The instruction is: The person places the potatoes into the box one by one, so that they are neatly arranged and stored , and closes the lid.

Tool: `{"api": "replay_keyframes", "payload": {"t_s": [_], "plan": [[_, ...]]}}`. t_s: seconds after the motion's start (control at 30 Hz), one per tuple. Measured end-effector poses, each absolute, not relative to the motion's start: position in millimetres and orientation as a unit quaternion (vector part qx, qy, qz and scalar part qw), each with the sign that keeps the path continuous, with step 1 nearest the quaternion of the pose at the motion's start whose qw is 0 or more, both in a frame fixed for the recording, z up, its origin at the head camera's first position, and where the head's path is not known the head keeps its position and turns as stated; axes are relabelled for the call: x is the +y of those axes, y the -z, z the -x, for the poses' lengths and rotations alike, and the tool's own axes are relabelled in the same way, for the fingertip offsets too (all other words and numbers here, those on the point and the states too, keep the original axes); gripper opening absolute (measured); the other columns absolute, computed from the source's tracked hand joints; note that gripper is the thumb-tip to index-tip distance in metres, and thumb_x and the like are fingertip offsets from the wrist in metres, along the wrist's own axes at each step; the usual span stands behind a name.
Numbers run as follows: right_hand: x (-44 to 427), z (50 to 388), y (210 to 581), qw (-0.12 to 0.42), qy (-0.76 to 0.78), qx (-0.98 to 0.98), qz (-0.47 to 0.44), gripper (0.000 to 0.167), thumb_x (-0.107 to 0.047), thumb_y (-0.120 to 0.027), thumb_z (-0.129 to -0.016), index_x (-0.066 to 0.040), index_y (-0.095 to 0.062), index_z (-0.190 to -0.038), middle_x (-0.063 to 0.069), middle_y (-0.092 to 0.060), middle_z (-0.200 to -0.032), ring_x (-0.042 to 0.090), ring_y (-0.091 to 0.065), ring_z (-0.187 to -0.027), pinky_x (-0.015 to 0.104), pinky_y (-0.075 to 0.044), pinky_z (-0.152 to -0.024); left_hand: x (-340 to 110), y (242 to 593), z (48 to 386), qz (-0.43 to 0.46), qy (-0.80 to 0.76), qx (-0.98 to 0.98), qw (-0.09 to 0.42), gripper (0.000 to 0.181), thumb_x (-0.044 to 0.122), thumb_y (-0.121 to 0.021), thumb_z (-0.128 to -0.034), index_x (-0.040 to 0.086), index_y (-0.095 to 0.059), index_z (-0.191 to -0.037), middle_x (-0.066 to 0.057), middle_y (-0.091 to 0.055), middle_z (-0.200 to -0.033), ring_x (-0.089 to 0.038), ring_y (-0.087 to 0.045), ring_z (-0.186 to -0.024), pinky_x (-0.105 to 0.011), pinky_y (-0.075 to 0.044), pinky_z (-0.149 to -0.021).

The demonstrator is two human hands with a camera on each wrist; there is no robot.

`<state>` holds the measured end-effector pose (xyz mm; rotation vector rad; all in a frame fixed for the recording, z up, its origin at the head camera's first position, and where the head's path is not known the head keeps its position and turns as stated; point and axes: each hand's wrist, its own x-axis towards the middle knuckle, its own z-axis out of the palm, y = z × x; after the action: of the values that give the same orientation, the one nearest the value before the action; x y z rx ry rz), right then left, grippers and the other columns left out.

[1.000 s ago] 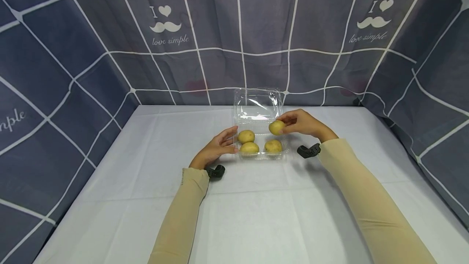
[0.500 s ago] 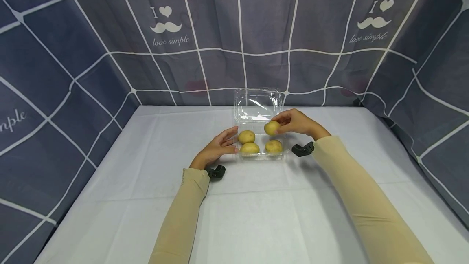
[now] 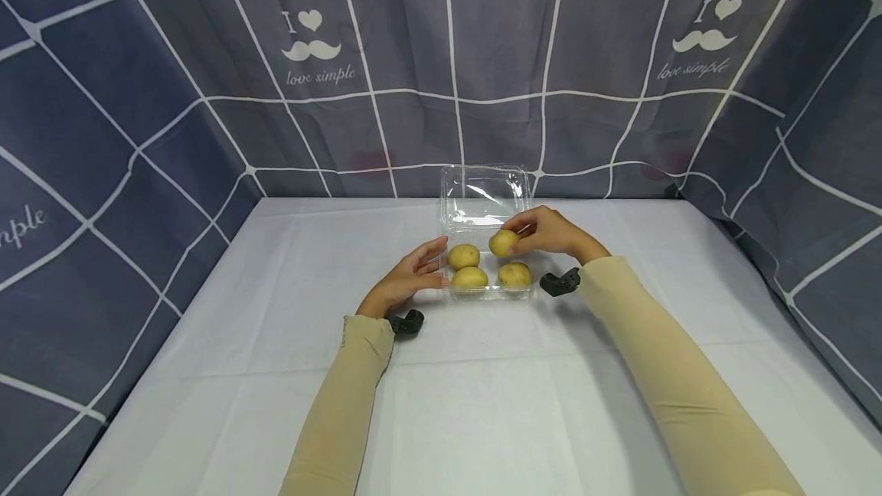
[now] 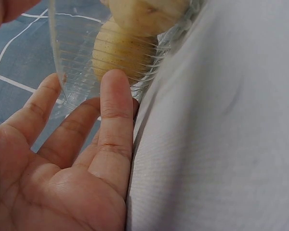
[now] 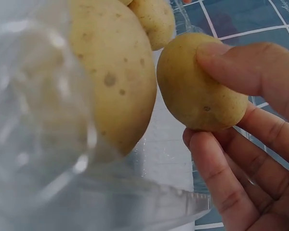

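Observation:
In the head view, a clear plastic clamshell box (image 3: 491, 294) stands with its lid (image 3: 485, 201) raised at the back. Two potatoes lie along its left side, a rear one (image 3: 463, 256) and a front one (image 3: 469, 279). A third potato (image 3: 514, 275) is at the front right. My right hand (image 3: 553, 234) pinches another potato (image 3: 504, 243) between thumb and fingers over the rear right part of the box. Fairly straight fingers of my left hand (image 3: 408, 279) rest against the left side; the left wrist view shows a fingertip at the ridged wall (image 4: 77, 57).
A white cloth (image 3: 468, 419) covers the table. Dark grid-patterned curtains (image 3: 406, 44) enclose the back and both sides, the back one close behind the lid. A black wrist device (image 3: 406, 323) is on the left wrist, and another black device (image 3: 560, 282) on the right.
My right hand has carried its potato a little to the left and slightly nearer over the box. The left hand and the box have stayed in place.

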<state>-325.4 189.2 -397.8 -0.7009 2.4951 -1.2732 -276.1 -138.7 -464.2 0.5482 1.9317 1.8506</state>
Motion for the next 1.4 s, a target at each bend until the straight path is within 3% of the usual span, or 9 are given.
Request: {"api": "replay_keyframes", "payload": {"t_s": [0.43,0.7,0.97,1.4], "plan": [[181.8,328.4,399.6,0.150,0.393,0.864,0.277,0.045,-0.004,-0.086,-0.089,0.009,-0.072,-0.130,0.022,-0.076,-0.124,0.041,-0.072,-0.118,0.048,-0.058,-0.105,-139.7,464.6,276.1,-0.199,-0.665,0.691,0.205,0.091,-0.002,-0.071,-0.0955,0.006,-0.023,-0.172,-0.020,-0.020,-0.178,-0.043,-0.026,-0.162,-0.053,-0.025,-0.132],[179.7,331.3,402.7,0.158,0.385,0.864,0.283,0.042,-0.001,-0.084,-0.090,0.009,-0.071,-0.128,0.024,-0.074,-0.126,0.039,-0.071,-0.119,0.046,-0.058,-0.106,-141.7,465.6,278.2,-0.218,-0.655,0.696,0.197,0.098,0.019,-0.083,-0.0939,0.006,-0.025,-0.172,-0.022,-0.021,-0.177,-0.043,-0.029,-0.160,-0.051,-0.030,-0.130],[179.6,332.1,403.8,0.150,0.369,0.872,0.285,0.042,-0.006,-0.085,-0.091,0.009,-0.071,-0.128,0.023,-0.075,-0.126,0.039,-0.072,-0.117,0.045,-0.059,-0.104,-139.5,463.2,276.3,-0.202,-0.662,0.692,0.203,0.092,0.000,-0.072,-0.0941,0.005,-0.023,-0.172,-0.019,-0.021,-0.178,-0.042,-0.026,-0.162,-0.053,-0.026,-0.131],[176.4,328.4,405.1,0.144,0.365,0.876,0.280,0.034,-0.004,-0.084,-0.091,0.007,-0.075,-0.122,0.020,-0.077,-0.121,0.039,-0.074,-0.116,0.043,-0.061,-0.102,-138.6,464.1,275.9,-0.196,-0.664,0.692,0.205,0.090,-0.004,-0.070,-0.0958,0.005,-0.023,-0.172,-0.021,-0.020,-0.178,-0.043,-0.025,-0.162,-0.054,-0.026,-0.131]]}}
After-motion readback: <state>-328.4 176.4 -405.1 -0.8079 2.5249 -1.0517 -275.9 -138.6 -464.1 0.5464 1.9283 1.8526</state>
